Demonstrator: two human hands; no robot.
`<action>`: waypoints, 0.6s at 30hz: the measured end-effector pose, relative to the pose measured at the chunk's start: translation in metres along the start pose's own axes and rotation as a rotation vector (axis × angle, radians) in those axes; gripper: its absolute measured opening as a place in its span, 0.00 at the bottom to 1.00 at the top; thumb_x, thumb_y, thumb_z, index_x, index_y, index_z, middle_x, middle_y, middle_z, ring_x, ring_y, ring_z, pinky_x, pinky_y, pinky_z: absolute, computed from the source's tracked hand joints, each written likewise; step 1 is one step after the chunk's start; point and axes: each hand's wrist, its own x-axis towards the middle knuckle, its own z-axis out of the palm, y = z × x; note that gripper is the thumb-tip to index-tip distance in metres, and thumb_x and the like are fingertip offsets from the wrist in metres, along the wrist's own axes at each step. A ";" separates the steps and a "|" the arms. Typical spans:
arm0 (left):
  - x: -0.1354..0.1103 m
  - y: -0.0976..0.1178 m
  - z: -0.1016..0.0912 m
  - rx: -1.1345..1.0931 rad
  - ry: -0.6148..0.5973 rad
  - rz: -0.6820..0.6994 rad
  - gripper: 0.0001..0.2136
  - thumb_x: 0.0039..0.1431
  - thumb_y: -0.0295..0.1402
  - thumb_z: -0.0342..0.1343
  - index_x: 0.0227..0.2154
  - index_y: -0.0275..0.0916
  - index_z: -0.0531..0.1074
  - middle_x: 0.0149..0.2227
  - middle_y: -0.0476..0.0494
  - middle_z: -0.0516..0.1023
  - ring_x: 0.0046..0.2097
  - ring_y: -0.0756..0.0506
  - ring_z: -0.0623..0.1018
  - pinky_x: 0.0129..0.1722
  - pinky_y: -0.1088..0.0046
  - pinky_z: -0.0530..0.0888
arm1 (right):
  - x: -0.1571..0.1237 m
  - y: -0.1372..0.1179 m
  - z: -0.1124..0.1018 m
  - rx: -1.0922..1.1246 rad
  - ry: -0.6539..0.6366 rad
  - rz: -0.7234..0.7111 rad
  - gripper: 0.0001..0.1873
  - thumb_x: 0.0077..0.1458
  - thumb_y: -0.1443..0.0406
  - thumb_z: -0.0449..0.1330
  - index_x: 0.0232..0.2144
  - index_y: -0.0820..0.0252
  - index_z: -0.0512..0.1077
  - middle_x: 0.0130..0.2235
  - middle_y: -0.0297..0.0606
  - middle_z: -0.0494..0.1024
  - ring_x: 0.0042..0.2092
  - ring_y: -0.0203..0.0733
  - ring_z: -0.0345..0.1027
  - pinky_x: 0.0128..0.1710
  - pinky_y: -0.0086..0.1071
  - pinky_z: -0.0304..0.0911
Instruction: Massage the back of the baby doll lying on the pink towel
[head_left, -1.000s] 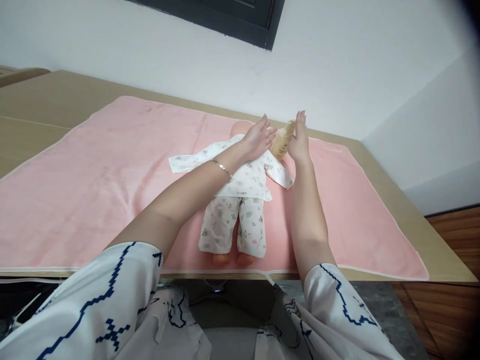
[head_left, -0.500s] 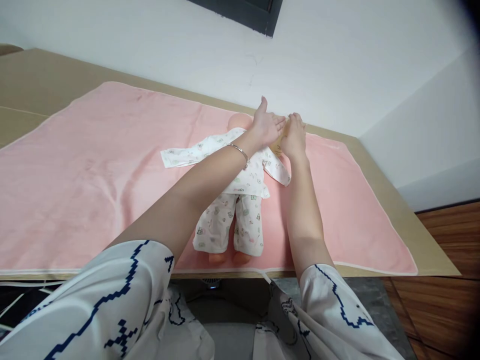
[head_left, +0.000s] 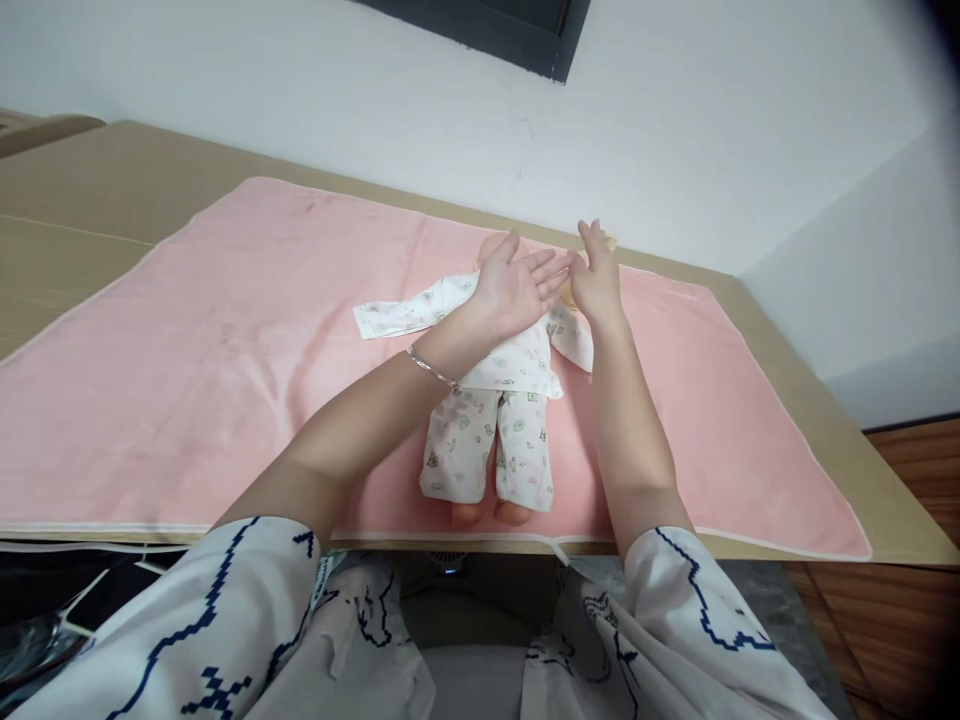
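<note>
A doll in a white printed top (head_left: 517,360) and matching trousers (head_left: 457,450) lies on its back on a pink cloth (head_left: 187,340). Its head (head_left: 491,246) shows partly behind my left hand (head_left: 523,290), which is over the doll's upper body, palm up with the fingers stretched out. My right hand (head_left: 598,278) is beside the left fingertips, above the doll's sleeve on the right. It holds a yellowish bottle-like thing (head_left: 567,295), mostly hidden behind the hand; a pale end shows past the fingers.
The pink cloth covers much of a wooden table (head_left: 772,330), which stands against a white wall (head_left: 375,110). A dark frame (head_left: 517,40) is on the wall. Wooden panels (head_left: 885,620) stand at the lower right.
My left hand has moved down and toward me, with its palm turned up more. My right hand has tilted the yellowish thing. The view has shifted slightly left.
</note>
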 end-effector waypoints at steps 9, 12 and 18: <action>-0.056 0.062 -0.021 -0.030 0.098 0.147 0.38 0.65 0.43 0.08 0.68 0.36 0.50 0.65 0.48 0.66 0.69 0.35 0.56 0.59 0.53 0.68 | -0.070 -0.129 0.015 0.326 0.005 -0.190 0.40 0.64 0.44 0.37 0.69 0.61 0.46 0.73 0.33 0.39 0.74 0.42 0.25 0.74 0.40 0.30; -0.060 0.066 -0.023 -0.013 0.107 0.117 0.36 0.66 0.44 0.09 0.70 0.38 0.44 0.68 0.52 0.59 0.71 0.37 0.53 0.63 0.59 0.65 | -0.100 -0.160 0.015 0.273 -0.085 -0.337 0.41 0.63 0.42 0.39 0.70 0.55 0.40 0.73 0.28 0.34 0.73 0.42 0.17 0.74 0.42 0.22; -0.072 0.040 0.001 0.150 0.213 0.364 0.29 0.69 0.46 0.20 0.68 0.48 0.45 0.70 0.56 0.56 0.73 0.42 0.49 0.70 0.66 0.56 | -0.115 -0.178 0.011 0.402 0.002 -0.303 0.40 0.61 0.41 0.31 0.68 0.42 0.20 0.72 0.15 0.37 0.73 0.38 0.23 0.75 0.43 0.34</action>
